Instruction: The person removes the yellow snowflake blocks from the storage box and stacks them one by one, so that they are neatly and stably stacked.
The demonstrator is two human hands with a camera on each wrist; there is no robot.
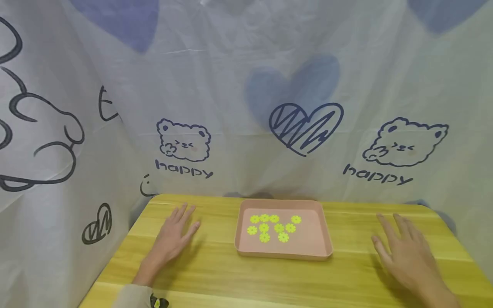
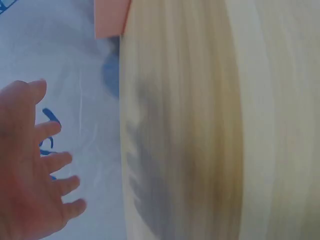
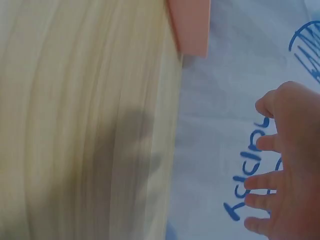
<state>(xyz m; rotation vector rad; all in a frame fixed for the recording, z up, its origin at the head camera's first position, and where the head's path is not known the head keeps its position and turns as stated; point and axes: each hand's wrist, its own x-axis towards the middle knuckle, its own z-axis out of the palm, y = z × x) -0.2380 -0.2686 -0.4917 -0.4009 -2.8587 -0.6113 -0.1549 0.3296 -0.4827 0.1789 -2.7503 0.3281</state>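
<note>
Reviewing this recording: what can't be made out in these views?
Pale pink rectangular tray: mostly cut off by the top edge in both wrist views.
Yellow-green flower-shaped pieces: too small in the head view to tell their material.
Black wristband near the bare left hand: cut off by the head view's bottom edge.

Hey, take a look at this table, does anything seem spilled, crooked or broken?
Nothing stands out. The yellow flower pieces are loosely scattered, but all lie inside the pink tray, which sits flat with no visible damage. The left hand and right hand are apart from it, empty. The backdrop is slightly creased, nothing more.
</note>
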